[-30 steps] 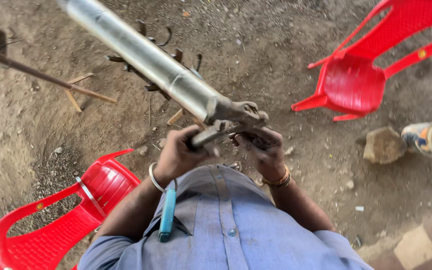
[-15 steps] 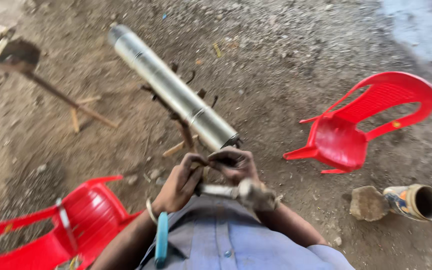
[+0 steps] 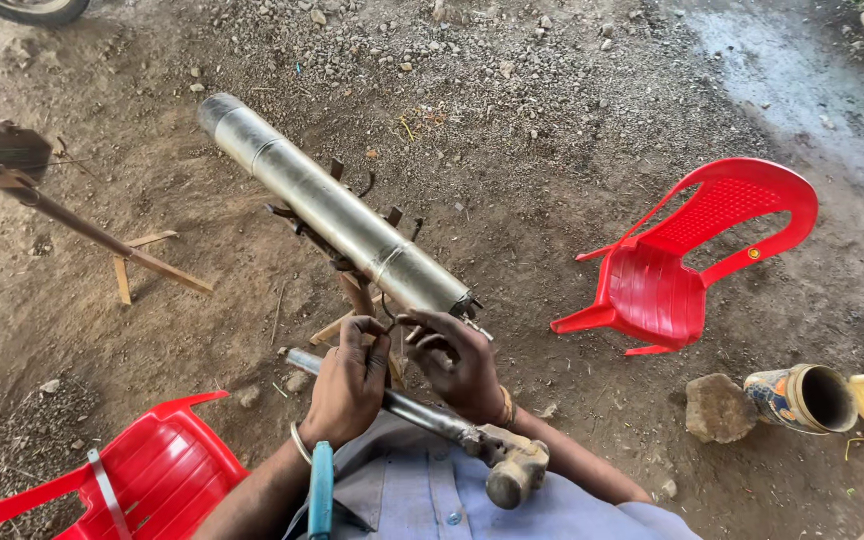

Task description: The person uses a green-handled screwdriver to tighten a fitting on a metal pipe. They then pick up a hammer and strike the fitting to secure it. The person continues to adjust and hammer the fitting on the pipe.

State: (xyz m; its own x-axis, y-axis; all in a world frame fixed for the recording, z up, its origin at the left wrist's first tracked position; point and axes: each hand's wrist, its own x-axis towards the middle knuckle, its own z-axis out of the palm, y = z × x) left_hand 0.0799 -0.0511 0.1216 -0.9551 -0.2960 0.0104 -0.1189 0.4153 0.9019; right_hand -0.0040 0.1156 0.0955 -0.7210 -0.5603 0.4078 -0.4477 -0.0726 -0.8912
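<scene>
A long steel cylinder lies slanted on a low stand over the dirt floor, its near end raised to your hands so you can work there without stooping. Red chairs sit well apart on either side. A hammer rests across your lap, head at your right, kept within reach. Your left hand pinches something small at the cylinder's near end, grip closed; your right hand curls beside it, fingers bent, though what it holds is hidden. Since half a second ago, your view has lifted and the cylinder shows whole.
</scene>
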